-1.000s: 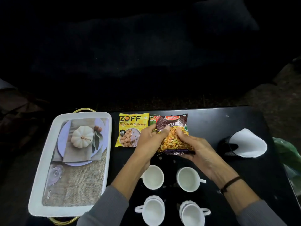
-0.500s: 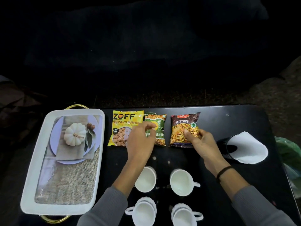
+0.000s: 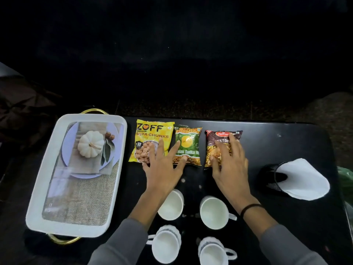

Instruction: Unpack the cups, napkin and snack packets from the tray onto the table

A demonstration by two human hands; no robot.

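Three snack packets lie in a row at the far side of the black table (image 3: 298, 142): a yellow soya chunks packet (image 3: 150, 134), a green packet (image 3: 188, 142) and a brown mixture packet (image 3: 219, 136). My left hand (image 3: 164, 169) lies flat with spread fingers over the lower edges of the yellow and green packets. My right hand (image 3: 229, 167) rests spread on the brown packet. Several white cups (image 3: 214, 212) stand near me on the table. The white tray (image 3: 38, 188) with a pumpkin picture sits at the left with nothing in it.
A white napkin (image 3: 303, 180) sits in a black mesh holder (image 3: 269, 175) at the table's right. Something green (image 3: 345, 178) shows past the right edge. Dark floor and dark furniture lie beyond the table.
The brown packet went from both hands down to the right end of the row, uncovering the green one. Both hands now lie flat and spread on the packets.
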